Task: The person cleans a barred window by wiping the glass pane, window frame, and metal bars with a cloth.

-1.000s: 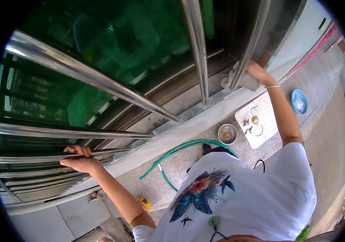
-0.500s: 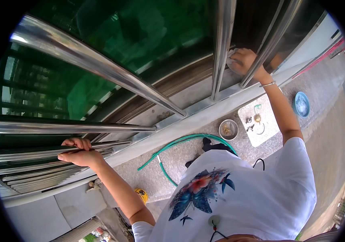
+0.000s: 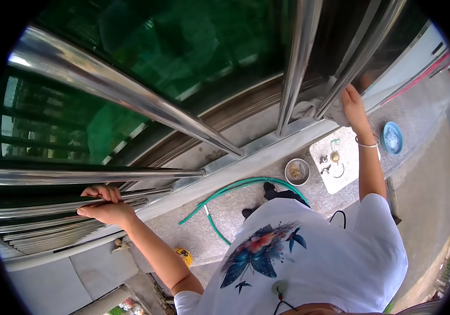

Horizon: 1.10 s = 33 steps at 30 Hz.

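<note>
My left hand (image 3: 106, 206) is closed around one of the shiny metal window bars (image 3: 41, 209) at the lower left, fingers on one side and thumb on the other. At the upper right, my right hand (image 3: 355, 110) grips a grey cloth (image 3: 335, 111). That cloth passes behind the foot of the rightmost bar (image 3: 364, 58), and part of it shows on the bar's left side, above the window sill (image 3: 301, 126). Dark green window glass (image 3: 183, 58) lies behind the bars. My right fingertips are partly hidden.
On the ground below are a green hose (image 3: 225, 187), a metal bowl (image 3: 297, 170) with bits in it, a white board (image 3: 340, 178) carrying small parts, and a blue basin (image 3: 392, 138). A yellow container (image 3: 184, 256) stands lower left.
My right hand has moved right and down, from between the two right bars to the outer side of the rightmost one, taking the cloth along. My left hand stays on its bar.
</note>
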Tool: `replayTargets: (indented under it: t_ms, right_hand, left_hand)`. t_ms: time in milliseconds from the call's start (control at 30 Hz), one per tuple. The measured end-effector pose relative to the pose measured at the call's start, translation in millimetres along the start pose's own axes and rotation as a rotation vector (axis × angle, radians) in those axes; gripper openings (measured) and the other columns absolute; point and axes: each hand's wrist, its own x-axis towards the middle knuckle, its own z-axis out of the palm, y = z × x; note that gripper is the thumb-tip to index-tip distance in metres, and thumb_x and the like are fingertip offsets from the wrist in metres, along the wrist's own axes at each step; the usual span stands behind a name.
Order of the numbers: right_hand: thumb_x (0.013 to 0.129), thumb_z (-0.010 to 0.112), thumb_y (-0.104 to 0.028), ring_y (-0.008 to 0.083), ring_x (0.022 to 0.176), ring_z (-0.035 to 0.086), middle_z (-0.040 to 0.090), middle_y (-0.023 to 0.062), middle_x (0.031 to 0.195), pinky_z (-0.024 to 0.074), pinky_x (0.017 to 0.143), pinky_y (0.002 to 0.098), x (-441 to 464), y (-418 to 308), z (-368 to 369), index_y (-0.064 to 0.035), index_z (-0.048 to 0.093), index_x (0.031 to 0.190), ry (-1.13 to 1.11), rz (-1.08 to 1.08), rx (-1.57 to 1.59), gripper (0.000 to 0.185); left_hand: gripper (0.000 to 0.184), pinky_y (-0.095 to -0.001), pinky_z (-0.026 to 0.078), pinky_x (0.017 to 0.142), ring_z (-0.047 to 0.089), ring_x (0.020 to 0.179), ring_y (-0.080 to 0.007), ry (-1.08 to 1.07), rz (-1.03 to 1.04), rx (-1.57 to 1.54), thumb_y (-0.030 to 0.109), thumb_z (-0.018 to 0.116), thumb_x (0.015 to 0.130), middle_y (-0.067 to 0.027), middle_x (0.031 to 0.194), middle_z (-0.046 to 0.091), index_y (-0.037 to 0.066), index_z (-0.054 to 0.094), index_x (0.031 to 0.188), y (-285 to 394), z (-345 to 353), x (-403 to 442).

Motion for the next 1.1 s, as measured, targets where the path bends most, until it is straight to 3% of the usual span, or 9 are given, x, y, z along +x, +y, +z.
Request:
replayTargets:
  t_ms: [33, 100, 167, 233, 367, 733, 900, 933, 1100]
  right_hand:
    - [0.098, 0.045, -0.017, 0.0078, 0.082, 0.056, 0.061, 0.0008, 0.093, 0.0459, 0.076, 0.0208, -19, 2, -19, -0.0021, 0.059, 0.104, 0.002, -0.068, -0.152, 0.021]
    - [0.097, 0.045, -0.016, 0.0091, 0.076, 0.055, 0.062, 0.0005, 0.089, 0.0459, 0.069, 0.0224, -71, -34, -34, -0.0019, 0.059, 0.101, 0.027, 0.354, 0.578, 0.02]
    - [0.096, 0.048, -0.015, 0.0086, 0.07, 0.053, 0.062, -0.0013, 0.086, 0.0435, 0.062, 0.0243, -98, 13, -57, -0.0035, 0.061, 0.096, 0.025, 0.42, 0.276, 0.018]
    - [0.095, 0.049, -0.016, 0.0076, 0.07, 0.052, 0.061, -0.0019, 0.083, 0.0419, 0.061, 0.0246, -118, 39, -62, -0.0054, 0.062, 0.093, -0.078, 0.249, -0.611, 0.016]
    - [0.094, 0.053, -0.02, 0.0079, 0.082, 0.056, 0.061, 0.0006, 0.089, 0.0454, 0.075, 0.0239, -124, -14, -23, -0.005, 0.061, 0.1, -0.043, 0.512, 0.293, 0.018]
    - [0.093, 0.047, -0.002, 0.0231, 0.122, 0.049, 0.05, 0.0186, 0.131, 0.0395, 0.104, 0.0302, -49, -161, 86, 0.0036, 0.04, 0.134, 0.019, -0.455, 0.762, 0.041]
    - [0.088, 0.055, -0.002, 0.0335, 0.126, 0.043, 0.04, 0.017, 0.139, 0.0355, 0.104, 0.0359, 25, -142, 130, -0.0002, 0.039, 0.135, 0.217, -0.916, -0.387, 0.049]
    - [0.087, 0.057, -0.008, 0.0325, 0.131, 0.035, 0.036, 0.0166, 0.142, 0.0306, 0.106, 0.0396, 19, -135, 140, -0.0064, 0.044, 0.132, 0.191, -0.828, -0.353, 0.047]
    - [0.079, 0.067, -0.014, 0.0356, 0.107, 0.056, 0.056, 0.0173, 0.12, 0.044, 0.09, 0.0412, -10, -59, 135, -0.002, 0.057, 0.114, 0.219, -0.559, -0.301, 0.039]
  left_hand:
    - [0.059, -0.0225, 0.016, 0.039, 0.02, 0.042, -0.0101, -0.003, 0.02, 0.007, 0.064, 0.023, 0.093, -0.0008, 0.053, 0.032, 0.011, 0.041, 0.077, -1, 1, 2]
    - [0.059, -0.0224, 0.014, 0.038, 0.018, 0.04, -0.0096, 0.029, 0.027, 0.002, 0.064, 0.023, 0.093, -0.0005, 0.053, 0.031, 0.01, 0.04, 0.076, -3, 5, 0]
    - [0.059, -0.0222, 0.013, 0.037, 0.017, 0.039, -0.0091, 0.034, 0.084, 0.004, 0.064, 0.024, 0.093, -0.0002, 0.052, 0.03, 0.01, 0.039, 0.076, -6, 3, 3]
    - [0.058, -0.0218, 0.014, 0.035, 0.016, 0.039, -0.0088, 0.044, 0.092, 0.005, 0.064, 0.026, 0.093, -0.0003, 0.052, 0.03, 0.01, 0.039, 0.076, -6, 3, 4]
    - [0.058, -0.0216, 0.014, 0.035, 0.018, 0.039, -0.009, 0.007, 0.052, -0.06, 0.063, 0.026, 0.093, -0.0006, 0.053, 0.032, 0.009, 0.04, 0.077, -6, -4, 6]
    - [0.054, -0.0215, 0.019, 0.038, 0.024, 0.041, -0.0095, -0.032, -0.014, -0.112, 0.061, 0.028, 0.094, -0.0013, 0.056, 0.035, 0.011, 0.041, 0.08, -8, -14, 9]
    - [0.056, -0.0212, 0.019, 0.036, 0.025, 0.04, -0.009, -0.003, 0.001, -0.074, 0.063, 0.029, 0.093, -0.0013, 0.055, 0.035, 0.01, 0.04, 0.08, -7, -9, 6]
    - [0.057, -0.0209, 0.018, 0.036, 0.024, 0.04, -0.0087, -0.011, 0.043, -0.056, 0.064, 0.029, 0.093, -0.0012, 0.054, 0.034, 0.01, 0.039, 0.079, -9, -10, 7]
    - [0.056, -0.0221, 0.016, 0.035, 0.019, 0.038, -0.0093, 0.0, 0.112, -0.054, 0.063, 0.029, 0.093, -0.0009, 0.053, 0.033, 0.01, 0.04, 0.078, -17, -13, 10]
